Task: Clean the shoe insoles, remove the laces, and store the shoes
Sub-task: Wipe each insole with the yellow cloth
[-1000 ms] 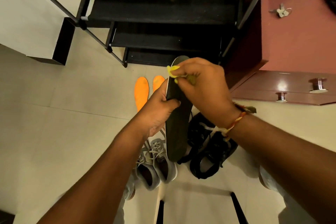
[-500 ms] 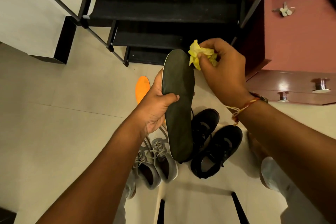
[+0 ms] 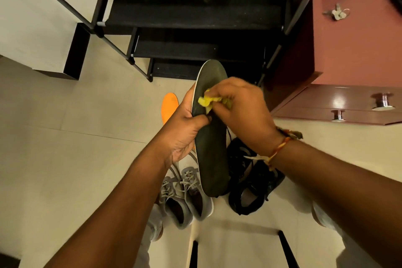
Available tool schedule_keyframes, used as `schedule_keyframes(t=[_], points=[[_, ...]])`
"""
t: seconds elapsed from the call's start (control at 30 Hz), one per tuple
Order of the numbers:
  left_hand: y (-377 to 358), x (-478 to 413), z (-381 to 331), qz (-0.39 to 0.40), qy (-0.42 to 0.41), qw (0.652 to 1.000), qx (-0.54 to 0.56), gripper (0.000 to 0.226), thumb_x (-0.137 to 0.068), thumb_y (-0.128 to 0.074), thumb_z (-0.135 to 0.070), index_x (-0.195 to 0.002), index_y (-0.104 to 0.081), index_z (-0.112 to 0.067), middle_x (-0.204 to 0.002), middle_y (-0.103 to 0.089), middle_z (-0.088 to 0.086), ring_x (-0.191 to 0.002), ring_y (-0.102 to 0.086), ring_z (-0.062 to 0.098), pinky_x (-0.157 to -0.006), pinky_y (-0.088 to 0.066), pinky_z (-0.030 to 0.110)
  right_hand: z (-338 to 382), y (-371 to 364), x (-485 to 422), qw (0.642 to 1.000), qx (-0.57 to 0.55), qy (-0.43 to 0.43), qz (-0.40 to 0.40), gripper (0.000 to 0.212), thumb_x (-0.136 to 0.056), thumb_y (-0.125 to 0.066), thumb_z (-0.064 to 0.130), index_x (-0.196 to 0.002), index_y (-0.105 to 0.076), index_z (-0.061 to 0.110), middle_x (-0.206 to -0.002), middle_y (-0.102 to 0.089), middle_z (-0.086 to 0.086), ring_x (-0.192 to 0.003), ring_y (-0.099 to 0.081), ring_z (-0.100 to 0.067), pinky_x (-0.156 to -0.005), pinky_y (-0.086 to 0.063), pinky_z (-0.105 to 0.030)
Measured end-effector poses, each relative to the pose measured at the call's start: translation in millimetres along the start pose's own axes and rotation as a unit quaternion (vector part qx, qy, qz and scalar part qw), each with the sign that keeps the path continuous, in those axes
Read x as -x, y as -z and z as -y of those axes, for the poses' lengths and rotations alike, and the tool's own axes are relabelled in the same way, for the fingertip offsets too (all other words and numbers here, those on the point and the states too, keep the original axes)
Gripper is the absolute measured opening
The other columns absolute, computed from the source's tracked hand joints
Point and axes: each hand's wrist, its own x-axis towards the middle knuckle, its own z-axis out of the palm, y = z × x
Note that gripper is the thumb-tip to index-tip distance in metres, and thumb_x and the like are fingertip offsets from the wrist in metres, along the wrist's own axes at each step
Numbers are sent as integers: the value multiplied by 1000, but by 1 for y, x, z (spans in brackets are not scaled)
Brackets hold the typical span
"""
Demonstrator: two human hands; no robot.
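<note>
Though shadowed, tiles (image 3: 71,159) beneath rack (image 3: 195,17).

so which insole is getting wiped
The dark insole held by the left hand, yellow cloth in the right hand pressed on it; the orange insole lies on the floor.

Orange insole (image 3: 169,105) half hidden behind left hand (image 3: 186,131).

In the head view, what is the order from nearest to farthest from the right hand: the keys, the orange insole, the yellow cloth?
1. yellow cloth, pinched in the right hand itself.
2. orange insole, on the floor to the left.
3. keys, on the reddish cabinet, far upper right.
</note>
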Motion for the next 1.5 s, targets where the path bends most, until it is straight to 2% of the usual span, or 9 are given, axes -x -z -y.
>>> schedule_keyframes(t=[0.13, 0.27, 0.47, 0.67, 0.9, 1.07, 1.3, 1.4, 1.5], points=[[-2, 2, 3, 14, 16, 999, -32, 70, -94, -44, 18, -135, -49, -39, -114, -74, 1, -110, -69, 26, -92, -58, 40, -15, 19, -20, 996, 37, -28, -75, 18, -84, -72, 10, -101, -75, 12, -101, -69, -3, -95, -63, -13, -87, -51, -21], [-2, 2, 6, 22, 29, 998, -48, 72, -95, -45, 17, -136, -48, -42, -123, -70, 3, -115, -67, 26, -99, -54, 44, -14, 18, -18, 995, 32, -61, -76, 18, -85, -70, 11, -102, -75, 14, -103, -67, -1, -95, -62, -11, -86, -54, -29], [0, 1, 9, 2, 8, 997, -72, 60, -94, -52, 15, -144, -43, -17, -124, -67, 15, -122, -63, 32, -102, -52, 45, 19, -3, 6, 1000, -8, 17, 3, 18, -81, -73, 7, -99, -76, 12, -100, -67, -2, -93, -63, -15, -80, -53, -26], [-5, 4, 8, 44, 25, 991, -125, 72, -98, -47, 11, -149, -37, -39, -128, -67, -6, -122, -63, 18, -101, -53, 39, -17, 28, -28, 992, 21, -79, -93, 19, -85, -73, 13, -104, -74, 15, -103, -66, -2, -95, -61, -13, -86, -55, -35], [2, 1, 6, 26, 8, 990, -140, 74, -89, -57, -2, -146, -40, -47, -146, -54, 4, -146, -36, 32, -114, -37, 58, 6, 10, -13, 999, 15, 5, -43, 16, -84, -71, 9, -100, -74, 11, -102, -65, -5, -94, -60, -13, -80, -49, -20], [1, 2, 6, 38, -1, 995, -91, 76, -95, -47, 15, -150, -38, -36, -133, -65, 3, -124, -61, 24, -105, -50, 47, -19, 22, -25, 993, 21, -86, -80, 16, -87, -69, 13, -102, -72, 16, -104, -64, -1, -96, -57, -8, -86, -52, -27], [0, -1, 2, -4, -54, 995, -81, 47, -92, -43, 20, -125, -53, -13, -103, -67, 11, -107, -66, 22, -89, -55, 34, 27, -13, 11, 999, -43, 22, 19, 16, -82, -72, 8, -97, -74, 14, -100, -66, -2, -93, -62, -14, -80, -49, -23], [3, -1, 0, 5, -36, 999, -38, 60, -93, -45, 20, -137, -49, -20, -119, -69, 13, -116, -65, 29, -96, -55, 43, 13, -4, -3, 999, -1, 32, -14, 17, -80, -72, 4, -95, -74, 11, -99, -66, -6, -93, -63, -19, -80, -51, -28], [4, 0, -3, -6, -19, 1000, -21, 65, -94, -46, 17, -136, -50, -32, -126, -68, 6, -120, -64, 26, -102, -52, 47, -13, 13, -23, 996, 30, -38, -72, 14, -84, -73, 11, -97, -75, 13, -100, -66, -3, -94, -62, -15, -82, -49, -18]])
